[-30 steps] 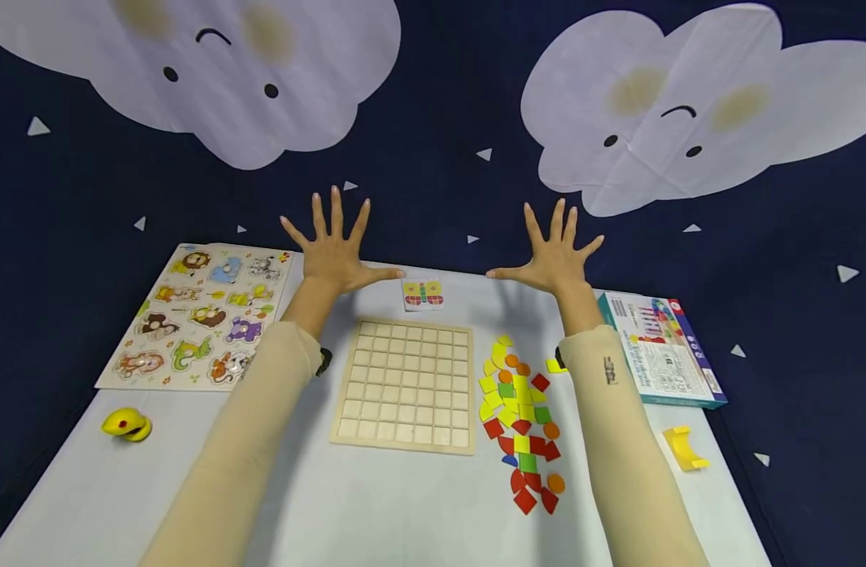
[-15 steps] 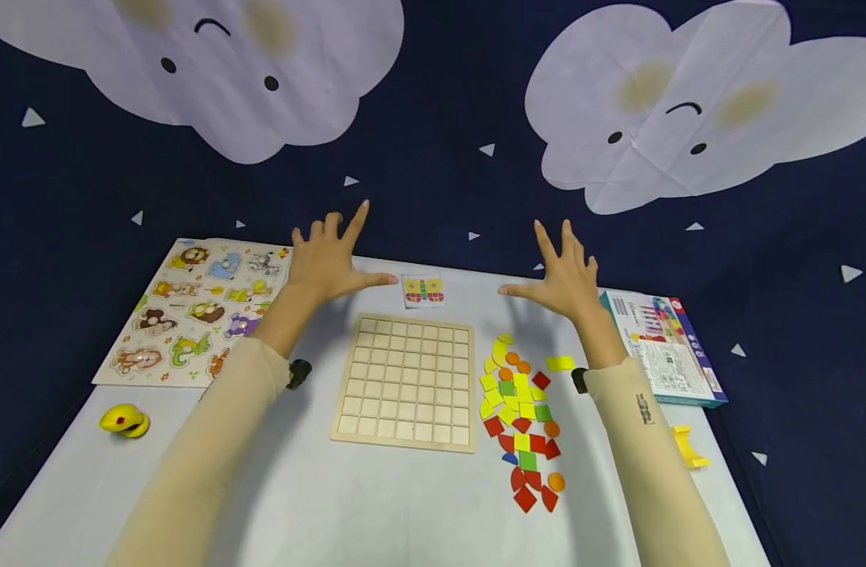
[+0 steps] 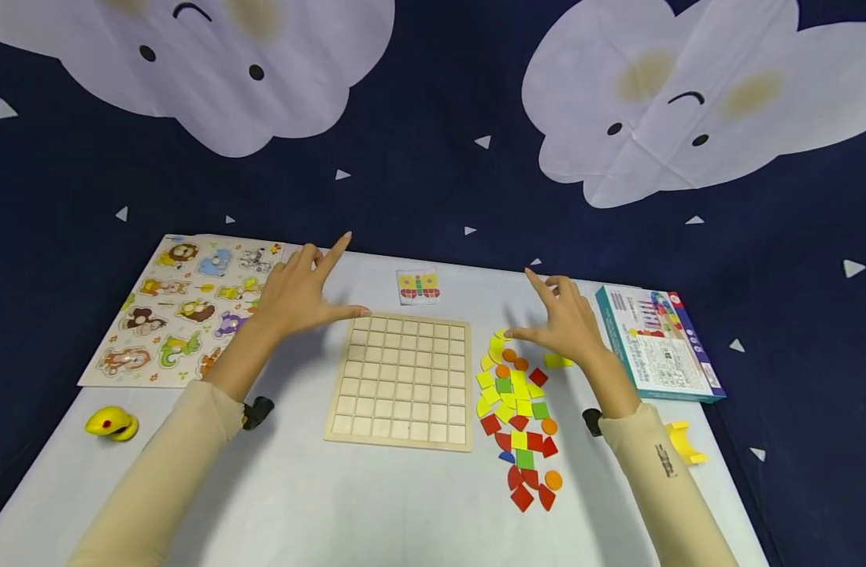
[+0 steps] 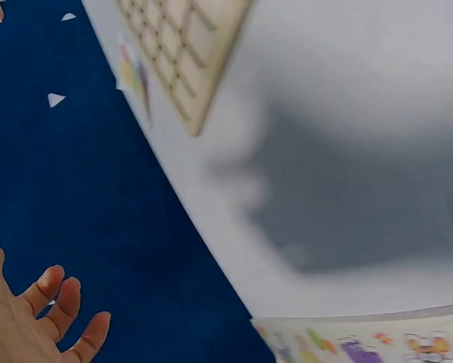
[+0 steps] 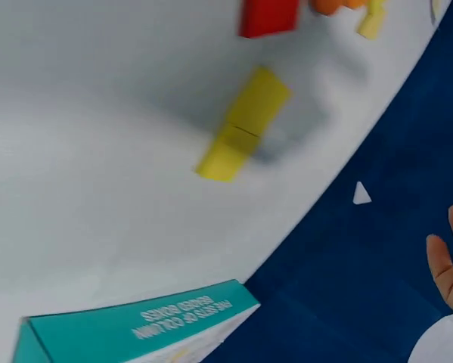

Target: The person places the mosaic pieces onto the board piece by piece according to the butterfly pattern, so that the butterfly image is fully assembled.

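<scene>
My left hand [image 3: 294, 291] hovers over the table with fingers relaxed and thumb stretched toward the far left corner of a wooden grid board [image 3: 403, 382]. It holds nothing. My right hand [image 3: 566, 321], also holding nothing, is above the far end of a group of flat coloured pieces [image 3: 519, 390], its thumb overlapping a yellow piece in the head view. Those pieces are yellow, red, orange, green and blue squares, circles and curved shapes. Behind the board lies a small butterfly pattern card [image 3: 418, 287]. Two yellow pieces [image 5: 243, 125] lie side by side in the right wrist view.
An animal peg puzzle [image 3: 185, 311] lies at the left, a yellow toy [image 3: 112, 424] in front of it. At the right are a teal-edged box [image 3: 660, 342] and a curved yellow piece [image 3: 684, 443]. A dark blue cloth with clouds hangs beyond the table's far edge.
Both hands have come down and back toward me from a raised, spread-finger pose, and their fingers have relaxed. The left hand has also shifted left. The board and pieces stay in place.
</scene>
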Demonstrator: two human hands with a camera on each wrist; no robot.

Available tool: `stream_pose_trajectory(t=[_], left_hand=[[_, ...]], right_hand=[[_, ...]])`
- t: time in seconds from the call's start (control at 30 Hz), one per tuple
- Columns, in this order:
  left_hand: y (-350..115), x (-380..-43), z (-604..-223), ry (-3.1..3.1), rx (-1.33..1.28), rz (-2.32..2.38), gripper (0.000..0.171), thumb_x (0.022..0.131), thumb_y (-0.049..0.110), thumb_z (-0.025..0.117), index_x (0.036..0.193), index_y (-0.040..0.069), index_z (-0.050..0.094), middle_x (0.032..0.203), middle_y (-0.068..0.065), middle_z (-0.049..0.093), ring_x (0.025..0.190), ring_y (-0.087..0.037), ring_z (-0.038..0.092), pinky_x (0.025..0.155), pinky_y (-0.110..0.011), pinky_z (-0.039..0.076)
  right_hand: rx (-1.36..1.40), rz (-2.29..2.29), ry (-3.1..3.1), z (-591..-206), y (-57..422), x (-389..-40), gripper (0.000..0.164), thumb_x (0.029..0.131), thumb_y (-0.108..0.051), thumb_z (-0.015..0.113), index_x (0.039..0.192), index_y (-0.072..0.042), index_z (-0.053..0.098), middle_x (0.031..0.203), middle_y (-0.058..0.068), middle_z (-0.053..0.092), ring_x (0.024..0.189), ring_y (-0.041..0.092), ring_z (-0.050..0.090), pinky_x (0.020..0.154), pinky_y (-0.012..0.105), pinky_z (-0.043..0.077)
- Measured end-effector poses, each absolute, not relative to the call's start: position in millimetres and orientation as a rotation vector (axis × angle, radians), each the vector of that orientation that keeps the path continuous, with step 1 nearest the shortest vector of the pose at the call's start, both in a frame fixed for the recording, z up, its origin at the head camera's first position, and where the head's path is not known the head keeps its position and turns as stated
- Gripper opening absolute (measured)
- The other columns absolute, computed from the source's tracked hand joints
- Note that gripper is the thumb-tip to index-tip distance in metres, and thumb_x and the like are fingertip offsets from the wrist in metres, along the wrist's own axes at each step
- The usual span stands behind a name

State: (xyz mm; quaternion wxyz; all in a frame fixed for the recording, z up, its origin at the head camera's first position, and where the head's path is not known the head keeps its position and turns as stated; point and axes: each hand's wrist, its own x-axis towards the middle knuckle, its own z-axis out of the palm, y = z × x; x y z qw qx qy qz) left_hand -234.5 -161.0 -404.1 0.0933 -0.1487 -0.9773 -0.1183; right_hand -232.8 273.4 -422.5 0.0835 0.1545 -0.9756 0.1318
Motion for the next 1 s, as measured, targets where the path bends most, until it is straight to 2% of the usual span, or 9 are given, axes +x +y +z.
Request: stream_pose_trajectory(t=[0.2, 0.5, 0.67, 0.83, 1.0], left_hand=[[-171, -224, -422, -2.868, -0.497, -0.305, 0.116, 0.066, 0.086, 0.063, 0.159, 0.036, 0.014, 0.112, -0.012, 0.052, 0.078, -0.026, 0.05, 0.06, -0.037, 0.039], [-180, -214, -444, -2.862, -0.582, -0.396, 0.108, 0.068, 0.081, 0.066, 0.157, 0.042, 0.019, 0.108, -0.01, 0.052, 0.074, -0.023, 0.048, 0.064, -0.036, 0.04], [-184, -208, -454, -2.893, -0.636, -0.424, 0.105, 0.069, 0.081, 0.066, 0.156, 0.041, 0.024, 0.106, -0.008, 0.051, 0.069, -0.019, 0.045, 0.064, -0.034, 0.038], [-188, -200, -464, -2.946, -0.623, -0.466, 0.103, 0.069, 0.081, 0.067, 0.155, 0.045, 0.024, 0.102, -0.005, 0.05, 0.065, -0.015, 0.04, 0.067, -0.033, 0.037], [-193, -195, -475, -2.981, -0.612, -0.529, 0.099, 0.069, 0.078, 0.069, 0.154, 0.045, 0.028, 0.096, -0.001, 0.047, 0.061, -0.014, 0.038, 0.058, -0.03, 0.035]], right_hand=[[0.471, 0.379, -2.968, -439, 278, -226, 0.101, 0.068, -0.056, 0.085, 0.153, -0.023, 0.04, 0.12, 0.019, 0.048, 0.098, 0.031, 0.047, 0.078, 0.044, 0.043], [0.524, 0.385, -3.025, -452, 283, -227, 0.077, 0.077, -0.048, 0.082, 0.143, -0.018, 0.055, 0.113, 0.018, 0.051, 0.093, 0.031, 0.049, 0.075, 0.043, 0.044], [0.536, 0.397, -3.034, -456, 284, -228, 0.073, 0.078, -0.045, 0.082, 0.141, -0.018, 0.057, 0.111, 0.018, 0.051, 0.091, 0.031, 0.05, 0.074, 0.043, 0.044], [0.528, 0.426, -3.057, -460, 284, -227, 0.07, 0.079, -0.043, 0.082, 0.14, -0.019, 0.058, 0.111, 0.017, 0.052, 0.09, 0.03, 0.049, 0.073, 0.041, 0.044], [0.522, 0.435, -3.068, -465, 284, -228, 0.065, 0.08, -0.04, 0.081, 0.138, -0.019, 0.061, 0.11, 0.016, 0.053, 0.088, 0.029, 0.05, 0.073, 0.04, 0.044]])
